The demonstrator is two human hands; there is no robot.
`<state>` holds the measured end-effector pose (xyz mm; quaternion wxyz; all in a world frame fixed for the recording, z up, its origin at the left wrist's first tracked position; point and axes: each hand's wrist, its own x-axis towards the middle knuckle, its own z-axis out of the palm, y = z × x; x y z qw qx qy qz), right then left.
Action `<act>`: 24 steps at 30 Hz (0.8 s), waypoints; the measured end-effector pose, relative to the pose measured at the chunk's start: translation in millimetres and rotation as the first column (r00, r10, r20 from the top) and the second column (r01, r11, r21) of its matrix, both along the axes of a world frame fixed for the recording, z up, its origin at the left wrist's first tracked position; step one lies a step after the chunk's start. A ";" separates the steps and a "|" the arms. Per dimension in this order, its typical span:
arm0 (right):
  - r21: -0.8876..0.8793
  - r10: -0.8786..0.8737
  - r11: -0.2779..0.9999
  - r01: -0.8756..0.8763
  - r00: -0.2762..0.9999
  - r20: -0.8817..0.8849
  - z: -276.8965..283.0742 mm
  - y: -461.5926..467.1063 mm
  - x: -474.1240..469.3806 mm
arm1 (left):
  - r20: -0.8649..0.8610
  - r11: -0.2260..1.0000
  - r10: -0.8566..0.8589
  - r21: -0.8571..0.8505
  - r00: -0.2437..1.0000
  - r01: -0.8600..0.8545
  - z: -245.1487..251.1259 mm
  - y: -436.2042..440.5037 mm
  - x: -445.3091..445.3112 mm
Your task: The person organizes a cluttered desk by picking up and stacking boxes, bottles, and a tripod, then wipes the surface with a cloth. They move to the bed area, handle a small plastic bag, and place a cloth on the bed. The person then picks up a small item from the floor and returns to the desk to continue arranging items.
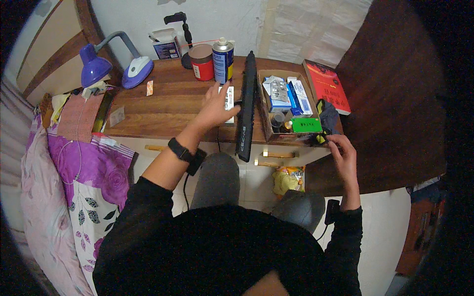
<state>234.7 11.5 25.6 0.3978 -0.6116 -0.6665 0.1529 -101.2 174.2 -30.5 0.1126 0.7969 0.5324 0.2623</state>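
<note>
My left hand (218,105) reaches over a white box with printed writing (229,100) on the wooden desk, its fingers spread and touching or just above the box. Right beside it stands a long black case or device (247,107), seen edge-on. My right hand (342,148) is at the desk's right front corner, thumb and forefinger at a dark cloth item with yellow-green parts (327,118); whether they pinch it I cannot tell. Between the hands sits an open cardboard box (263,118) holding medicine boxes, a blister pack (279,90), small bottles and a green box (306,125).
Behind my left hand stand a blue spray can (223,63), a red canister (202,66) and a black stand (187,61). A purple desk lamp (137,72) is at the left, a red book (327,87) at the right. Drawer handles (279,154) project below the desk edge.
</note>
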 end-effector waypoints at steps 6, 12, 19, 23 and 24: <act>0.018 0.026 0.999 -0.026 0.999 0.026 1.5 6.3 -13.1 | 0.002 0.994 -0.001 -0.111 1.000 0.001 -42.0 0.9 -14.1; -0.005 0.025 1.000 -0.025 1.000 0.010 3.0 2.9 -13.4 | -0.109 0.994 0.087 -0.063 0.990 -0.094 -51.9 -1.1 -16.7; 0.063 0.014 0.998 -0.015 1.000 0.018 -0.8 -3.7 -1.0 | 0.276 0.991 -0.020 0.136 0.961 -0.018 0.5 -12.7 -17.8; 0.078 0.011 0.997 -0.011 1.000 -0.011 -1.4 -0.9 1.7 | 0.376 0.984 -0.180 0.075 0.909 0.164 30.4 3.8 37.1; 0.077 0.014 0.997 -0.011 0.999 -0.039 -1.3 -0.4 1.7 | 0.329 0.986 -0.158 0.001 0.931 0.167 35.7 12.1 54.4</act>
